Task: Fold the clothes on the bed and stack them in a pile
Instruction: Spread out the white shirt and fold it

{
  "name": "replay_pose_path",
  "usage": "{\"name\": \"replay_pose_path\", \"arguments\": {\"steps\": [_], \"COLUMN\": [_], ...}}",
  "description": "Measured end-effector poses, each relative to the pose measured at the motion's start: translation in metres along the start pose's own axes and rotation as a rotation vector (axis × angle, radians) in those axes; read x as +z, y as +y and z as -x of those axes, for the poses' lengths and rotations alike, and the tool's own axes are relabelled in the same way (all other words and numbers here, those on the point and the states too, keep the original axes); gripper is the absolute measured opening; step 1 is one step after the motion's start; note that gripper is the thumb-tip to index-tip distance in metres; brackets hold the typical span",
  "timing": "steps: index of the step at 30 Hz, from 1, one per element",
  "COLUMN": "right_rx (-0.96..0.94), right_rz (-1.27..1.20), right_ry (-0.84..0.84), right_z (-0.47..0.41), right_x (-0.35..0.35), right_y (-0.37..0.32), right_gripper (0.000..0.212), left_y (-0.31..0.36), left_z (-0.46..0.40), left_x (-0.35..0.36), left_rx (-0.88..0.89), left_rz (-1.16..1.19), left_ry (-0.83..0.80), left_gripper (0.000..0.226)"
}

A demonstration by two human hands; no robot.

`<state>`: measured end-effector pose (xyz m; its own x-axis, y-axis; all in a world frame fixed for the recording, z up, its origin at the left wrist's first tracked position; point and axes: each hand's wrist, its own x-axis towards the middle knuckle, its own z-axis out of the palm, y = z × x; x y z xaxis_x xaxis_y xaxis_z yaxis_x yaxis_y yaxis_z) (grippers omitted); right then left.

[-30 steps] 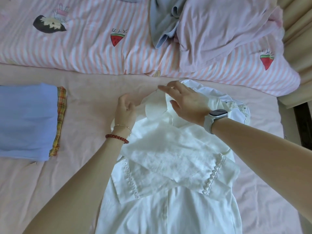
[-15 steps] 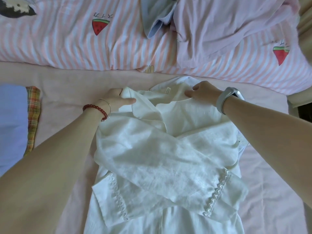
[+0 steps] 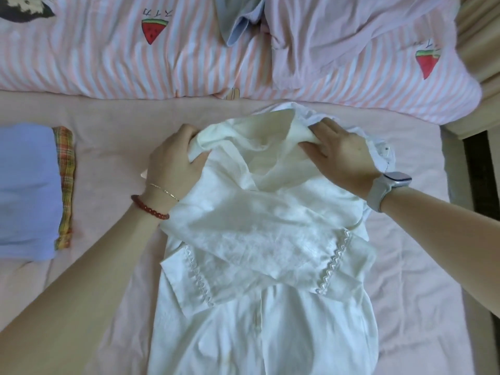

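The shirt (image 3: 259, 307) lies on the bed (image 3: 113, 125) straight before you, sleeves crossed over its front. Your left hand (image 3: 176, 158) and right hand (image 3: 343, 155) grip its far corners. Folded clothes (image 3: 29, 190) lie well left; the quilt (image 3: 108, 58) lies behind, with loose clothes (image 3: 338, 36) on it.

Lit softly and evenly, daylight-like, without hard shadows or glare. Slightly washed out and soft throughout; bowed by wide-angle distortion toward the frame edges.

Pink sheet (image 3: 113, 136) on bed — striped duvet (image 3: 108, 63) behind; beige curtain (image 3: 479, 28) at right.
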<state>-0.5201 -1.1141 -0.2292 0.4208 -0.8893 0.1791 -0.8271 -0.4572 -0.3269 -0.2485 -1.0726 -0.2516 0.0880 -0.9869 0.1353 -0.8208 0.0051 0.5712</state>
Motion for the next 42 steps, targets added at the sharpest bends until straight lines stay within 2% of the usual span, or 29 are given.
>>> {"name": "replay_pose_path", "arguments": {"steps": [5, 8, 12, 13, 15, 17, 18, 19, 20, 22, 23, 26, 28, 30, 32, 34, 36, 38, 42], "right_rx": [-0.237, -0.308, -0.353, -0.349, -0.329, -0.289, -0.255, -0.218, -0.196, -0.186, -0.189, -0.098, 0.066, 0.295, 0.488, 0.603, 0.632, 0.626, 0.716], "right_rz": [-0.005, -0.057, -0.078, -0.067, 0.003, 0.115, 0.148, 0.152, 0.135, 0.088, 0.083, 0.165, 0.223, 0.219, 0.127, 0.025, -0.032, -0.078, -0.148], "right_ry": [-0.073, -0.17, -0.231, -0.244, -0.341, -0.511, -0.568, -0.587, -0.567, -0.434, -0.353, -0.174, -0.174, -0.246, -0.296, -0.323, -0.313, -0.254, -0.078], "right_z": [0.097, 0.157, 0.226, 0.24, 0.26, 0.276, 0.279, 0.281, 0.28, 0.269, 0.261, 0.229, 0.207, 0.193, 0.184, 0.18, 0.178, 0.176, 0.174], "right_x": [-0.02, -0.023, -0.015, -0.013, -0.007, 0.0, 0.002, 0.003, 0.005, 0.007, 0.008, 0.011, 0.012, 0.012, 0.014, 0.015, 0.014, 0.012, 0.002], "right_y": [-0.025, -0.034, -0.043, -0.043, -0.045, -0.047, -0.048, -0.05, -0.052, -0.056, -0.058, -0.058, -0.05, -0.035, -0.018, -0.004, 0.003, 0.005, 0.009], "right_gripper": [0.029, 0.021, 0.012, 0.01, 0.022, 0.046, 0.053, 0.054, 0.049, 0.028, 0.019, 0.029, 0.041, 0.05, 0.051, 0.045, 0.033, 0.022, 0.02], "left_y": [0.007, 0.007, -0.002, -0.006, -0.011, -0.016, -0.018, -0.019, -0.018, -0.012, -0.008, -0.002, -0.008, -0.022, -0.037, -0.05, -0.058, -0.059, -0.059], "left_z": [0.104, 0.171, 0.246, 0.26, 0.278, 0.284, 0.283, 0.279, 0.274, 0.255, 0.242, 0.204, 0.183, 0.166, 0.153, 0.142, 0.137, 0.136, 0.134], "left_x": [-0.022, -0.029, -0.031, -0.029, -0.023, -0.018, -0.017, -0.016, -0.015, -0.013, -0.012, -0.005, 0.004, 0.009, 0.012, 0.012, 0.013, 0.012, 0.009], "left_rx": [0.231, 0.309, 0.37, 0.373, 0.314, 0.168, 0.108, 0.094, 0.101, 0.155, 0.196, 0.289, 0.146, -0.129, -0.377, -0.545, -0.594, -0.582, -0.648], "left_rz": [-0.021, -0.029, -0.061, -0.1, -0.216, -0.354, -0.376, -0.351, -0.295, -0.209, -0.192, -0.263, -0.349, -0.379, -0.296, -0.102, 0.089, 0.154, 0.15], "left_ry": [-0.095, -0.208, -0.338, -0.387, -0.626, -0.977, -1.068, -1.058, -0.981, -0.732, -0.589, -0.306, -0.288, -0.346, -0.359, -0.367, -0.353, -0.279, -0.033], "left_gripper": [0.032, 0.031, 0.047, 0.045, 0.019, 0.043, 0.045, 0.04, 0.031, 0.018, 0.02, 0.025, 0.033, 0.048, 0.055, 0.054, 0.036, 0.019, 0.025]}}
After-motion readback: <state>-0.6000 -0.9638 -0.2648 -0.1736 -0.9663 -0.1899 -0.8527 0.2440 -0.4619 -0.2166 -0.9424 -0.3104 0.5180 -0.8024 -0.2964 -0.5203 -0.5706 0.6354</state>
